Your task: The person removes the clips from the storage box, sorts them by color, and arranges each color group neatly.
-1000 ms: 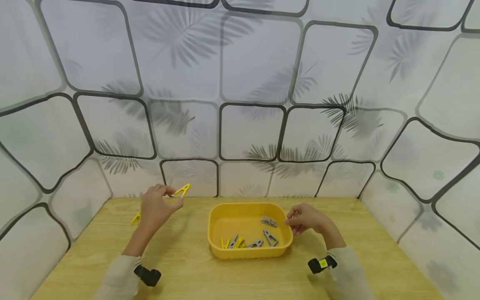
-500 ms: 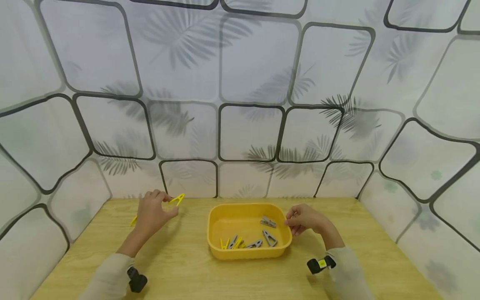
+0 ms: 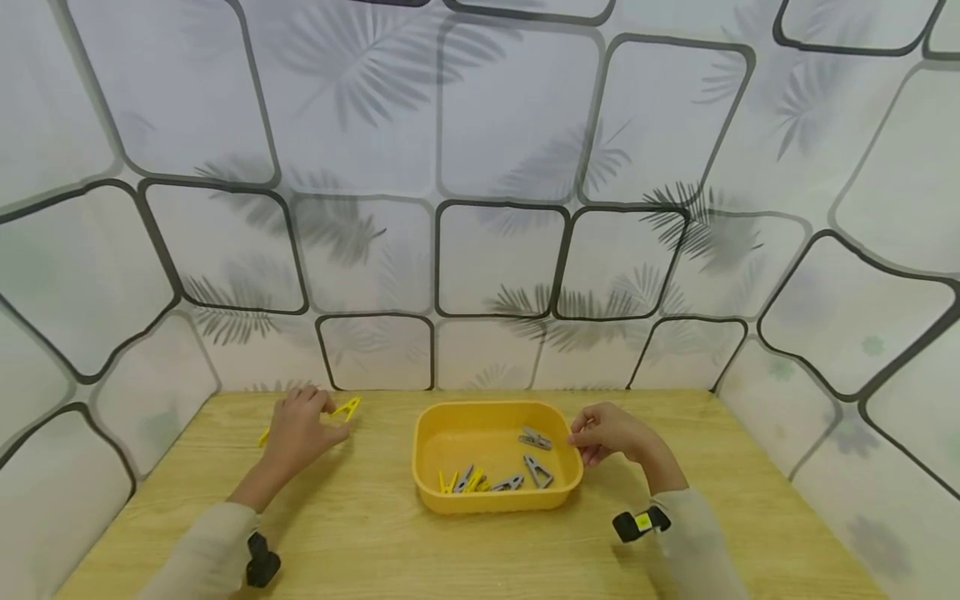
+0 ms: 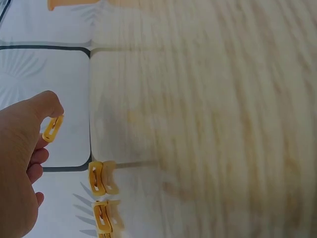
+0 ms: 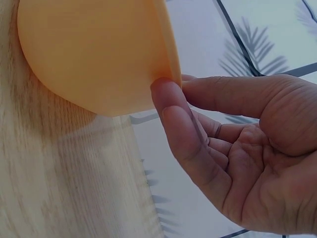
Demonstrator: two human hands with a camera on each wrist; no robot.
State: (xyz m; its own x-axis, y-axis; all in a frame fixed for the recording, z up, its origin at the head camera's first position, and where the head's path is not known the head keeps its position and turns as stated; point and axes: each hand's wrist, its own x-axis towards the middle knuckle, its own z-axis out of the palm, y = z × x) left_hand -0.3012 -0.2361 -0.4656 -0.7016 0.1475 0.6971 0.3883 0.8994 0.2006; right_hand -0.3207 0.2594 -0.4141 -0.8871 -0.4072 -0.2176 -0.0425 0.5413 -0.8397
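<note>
I pinch a yellow clip (image 3: 352, 403) in my left grip (image 3: 297, 427), left of the yellow basket (image 3: 498, 502). My right grip (image 3: 613, 433) pinches the basket's right rim. Inside the basket lie gray clips (image 3: 536, 438) and some yellow ones (image 3: 476, 480); farther left of it, other yellow clips (image 4: 96, 178) sit on the table (image 3: 375, 533).

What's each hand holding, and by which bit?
The left hand pinches a yellow clothespin by its handles; the right hand pinches the tub by its right rim.
</note>
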